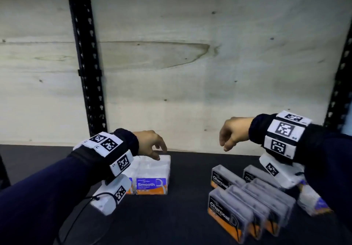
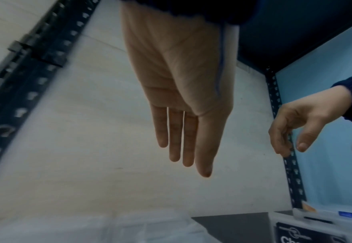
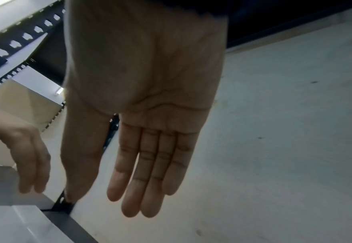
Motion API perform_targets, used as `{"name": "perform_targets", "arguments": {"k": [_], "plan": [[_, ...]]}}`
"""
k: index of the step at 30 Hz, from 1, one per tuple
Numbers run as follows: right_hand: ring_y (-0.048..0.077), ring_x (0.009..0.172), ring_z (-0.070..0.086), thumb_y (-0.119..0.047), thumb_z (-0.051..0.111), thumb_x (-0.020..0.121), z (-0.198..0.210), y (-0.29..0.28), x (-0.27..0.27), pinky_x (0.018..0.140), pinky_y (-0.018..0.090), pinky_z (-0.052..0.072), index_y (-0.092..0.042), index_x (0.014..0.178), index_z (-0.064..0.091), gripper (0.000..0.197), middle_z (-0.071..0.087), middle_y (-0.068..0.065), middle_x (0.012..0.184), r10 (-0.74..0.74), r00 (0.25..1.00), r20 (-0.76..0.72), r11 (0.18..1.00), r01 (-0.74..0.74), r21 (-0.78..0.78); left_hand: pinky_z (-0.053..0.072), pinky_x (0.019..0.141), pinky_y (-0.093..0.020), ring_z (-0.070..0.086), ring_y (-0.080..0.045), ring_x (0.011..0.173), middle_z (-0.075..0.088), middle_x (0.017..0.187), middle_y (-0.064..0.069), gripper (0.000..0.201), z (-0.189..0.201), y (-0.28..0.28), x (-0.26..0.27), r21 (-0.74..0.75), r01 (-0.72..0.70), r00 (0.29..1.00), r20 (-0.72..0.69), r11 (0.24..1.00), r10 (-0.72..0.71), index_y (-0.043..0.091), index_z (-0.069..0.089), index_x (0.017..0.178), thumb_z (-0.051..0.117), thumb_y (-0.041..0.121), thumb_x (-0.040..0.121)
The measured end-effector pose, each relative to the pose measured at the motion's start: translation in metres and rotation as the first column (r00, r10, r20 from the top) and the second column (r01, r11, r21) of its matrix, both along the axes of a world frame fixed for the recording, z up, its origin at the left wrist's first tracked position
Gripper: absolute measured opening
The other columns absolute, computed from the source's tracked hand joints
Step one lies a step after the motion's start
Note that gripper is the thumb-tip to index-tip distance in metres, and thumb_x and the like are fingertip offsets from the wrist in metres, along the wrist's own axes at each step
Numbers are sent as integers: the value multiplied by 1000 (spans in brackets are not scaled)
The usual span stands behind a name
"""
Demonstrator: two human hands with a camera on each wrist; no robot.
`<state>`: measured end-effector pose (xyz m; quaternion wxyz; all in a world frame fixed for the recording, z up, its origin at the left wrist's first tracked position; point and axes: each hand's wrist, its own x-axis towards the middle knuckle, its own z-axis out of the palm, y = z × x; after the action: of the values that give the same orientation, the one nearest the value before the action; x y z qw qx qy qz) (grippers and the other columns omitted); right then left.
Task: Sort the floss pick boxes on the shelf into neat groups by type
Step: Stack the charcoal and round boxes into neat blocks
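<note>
Right up close, the left sleeve [image 1: 43, 193] fills the lower corner of the head view, wrist rig strapped on, and ahead of it the left hand [image 1: 150, 144] hangs over the back edge of the Smooth boxes [image 1: 152, 176], fingers drooping down toward the clear lids; whether a fingertip actually touches is too close to call. The left wrist view shows that palm [image 2: 181, 82] flat and fingers straight, side by side, nothing in them. Those Smooth boxes sit as a tidy pair at left centre of the dark shelf [image 1: 190, 168], purple and orange labels facing us, one half hidden behind the wrist rig. Over on the right, the Charcoal boxes [image 1: 236, 204] stand packed in rows, black and orange labels forward, well apart from the Smooth pair. One more purple-labelled box [image 1: 312, 201] lies tilted at the far right, just beside the Charcoal group and partly under the right wrist rig. The right hand [image 1: 232, 132] floats above the shelf between the two groups, loosely relaxed and holding nothing; its wrist view confirms it, palm [image 3: 146, 82] open, fingers straight and close together. Behind it all, a pale wooden back panel [image 1: 209, 63] and a black slotted upright [image 1: 85, 54].
</note>
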<state>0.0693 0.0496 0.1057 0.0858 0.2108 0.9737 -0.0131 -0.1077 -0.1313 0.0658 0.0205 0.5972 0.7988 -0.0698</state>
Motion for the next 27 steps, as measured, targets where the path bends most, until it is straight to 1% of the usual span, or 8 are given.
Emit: {"name": "perform_targets", "arguments": {"k": [4,8,10,15,18,21,24,27], "plan": [[7,56,49,-19,68,82,-15,36,20,55,15,40,-6,110,68,31,61,8,86,-86,995,52,996,85,27,40,97,-22,54,-18,123,59,133,-4,40,-4,36,18,-21,50,998,30,999,-49,14,57,129,59,19,90],[15,81,54,-25,70,80,-34,65,34,68,23,44,-5,111,67,37,66,9,100,-137,985,104,990,132,54,43,102,-29,54,-20,122,58,133,-6,41,-11,75,34,-83,96,995,43,992,-93,14,57,129,60,17,88],[14,83,53,-31,71,79,-44,76,39,63,21,43,-3,111,67,42,63,6,95,-157,977,143,987,153,40,42,100,-29,54,-22,122,57,134,-8,43,-14,94,44,-111,114,993,46,987,-109,12,55,131,60,15,89],[-2,24,43,-37,73,77,-63,96,44,30,6,34,7,102,68,51,54,-5,48,-193,947,258,972,221,-84,42,100,-30,51,-25,125,51,140,-11,54,-20,133,67,-206,173,984,81,963,-159,12,47,138,64,9,86],[-2,25,49,-34,74,77,-69,98,44,33,8,41,6,111,66,53,58,0,62,-200,927,319,956,256,-144,39,104,-32,45,-24,131,46,145,-9,62,-25,149,78,-277,237,971,93,931,-219,13,43,140,67,7,83],[0,26,52,-30,74,77,-73,103,42,33,10,43,8,112,65,53,62,-1,52,-206,922,328,932,287,-221,37,110,-34,44,-24,132,47,145,-8,63,-34,161,87,-314,304,952,123,899,-279,12,45,139,69,8,81],[1,25,50,-25,72,80,-75,108,41,33,11,43,15,113,60,53,56,-5,31,-201,926,319,911,296,-286,39,100,-28,50,-26,125,55,137,-11,54,-42,168,92,-294,322,943,190,900,-275,9,53,132,70,7,81],[1,26,50,-22,72,81,-77,114,39,35,12,45,15,110,61,49,59,-3,42,-172,927,335,911,279,-304,37,88,-21,53,-26,122,58,133,-12,50,-42,170,88,-272,298,947,206,915,-247,6,56,128,70,9,81]]}}
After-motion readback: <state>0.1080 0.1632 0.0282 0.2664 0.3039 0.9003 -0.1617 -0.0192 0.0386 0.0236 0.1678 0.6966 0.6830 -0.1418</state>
